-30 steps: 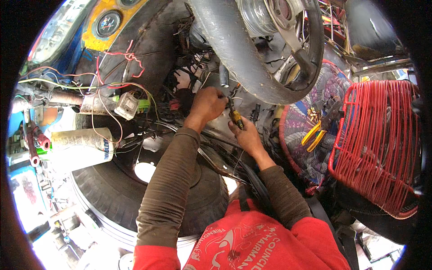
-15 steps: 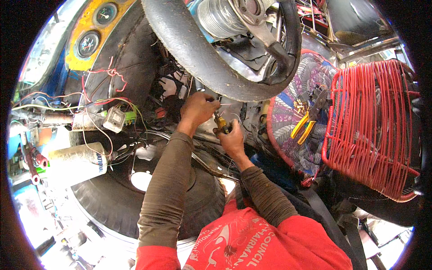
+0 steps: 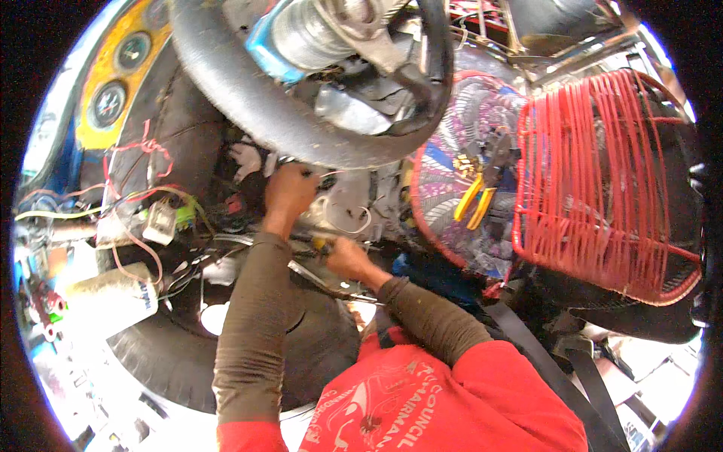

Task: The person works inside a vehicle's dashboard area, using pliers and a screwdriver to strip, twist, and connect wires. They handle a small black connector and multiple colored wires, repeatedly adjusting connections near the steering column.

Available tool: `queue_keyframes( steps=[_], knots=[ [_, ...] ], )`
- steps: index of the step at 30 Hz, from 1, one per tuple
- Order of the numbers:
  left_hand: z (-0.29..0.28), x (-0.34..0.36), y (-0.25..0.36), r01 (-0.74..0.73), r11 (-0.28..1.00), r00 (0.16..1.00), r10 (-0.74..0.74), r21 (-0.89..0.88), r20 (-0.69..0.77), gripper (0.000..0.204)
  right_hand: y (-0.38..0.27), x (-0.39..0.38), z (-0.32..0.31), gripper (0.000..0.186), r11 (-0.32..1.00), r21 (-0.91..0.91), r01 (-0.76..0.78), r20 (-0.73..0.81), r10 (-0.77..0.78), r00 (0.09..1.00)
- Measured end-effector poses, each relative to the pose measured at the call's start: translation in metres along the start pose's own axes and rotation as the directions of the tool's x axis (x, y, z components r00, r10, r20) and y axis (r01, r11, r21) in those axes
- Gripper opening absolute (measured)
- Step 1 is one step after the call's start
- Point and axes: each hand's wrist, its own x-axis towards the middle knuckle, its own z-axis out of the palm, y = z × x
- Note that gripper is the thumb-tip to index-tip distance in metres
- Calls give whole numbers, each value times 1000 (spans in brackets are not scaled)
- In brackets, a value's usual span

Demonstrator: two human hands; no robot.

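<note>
Ref. item: black steering wheel w/ thick round rim (image 3: 290, 134), lower edge scuffed.

L hand (image 3: 292, 192): just below wheel. Fingers bent inward, tips close tog.; contents hidden, couldn't tell whether it pinched anything. Thin pale wire (image 3: 331, 173) ran by the fingertips.

R hand (image 3: 350, 258): farther below wheel, nearer the person's body. Fingers curled, grasping yellow-and-black hand tool (image 3: 319, 242).

Tool, 1 pc.: below wheel, apart fr. it. Yellow part showed at R fingertips, on the side twd L hand; remainder covered or blurred, so tip & type n/d.

White wire loop, thin (image 3: 368, 218): below wheel, near R hand, approx. rounded.

Pliers w/ yellow handles, dark jaws (image 3: 488, 173): right of wheel, handles spread, on purple, grey & white patterned fabric seat cover (image 3: 471, 113). Small brass-col. pieces (image 3: 467, 164) lay beside.

Red cord-strung chair back, tubular frame (image 3: 595, 173): right of wheel, beyond pliers.

Black rubber tyre (image 3: 324, 331): below wheel, partly behind L forearm.

Yellow panel w/ round dark gauges (image 3: 94, 138): left of wheel.
</note>
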Motion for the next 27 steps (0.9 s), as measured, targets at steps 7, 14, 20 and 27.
queue_keyframes(
  steps=[7,14,20,27],
  knots=[
    [13,-2,-34,6,955,989,-49,296,141,33,1,-70,-108,44,908,-321,270,-635,-418,650],
    [17,-3,-53,-243,965,961,225,102,162,35,38,-92,-238,58,952,-246,-181,-933,-182,312],
    [-7,-9,-29,-302,951,947,307,-66,95,32,69,-97,-252,67,895,-225,-385,-927,-75,367],
    [-31,-14,-8,-105,976,993,112,-190,27,33,46,-109,-239,56,815,-358,-456,-785,2,620]
  ],
)
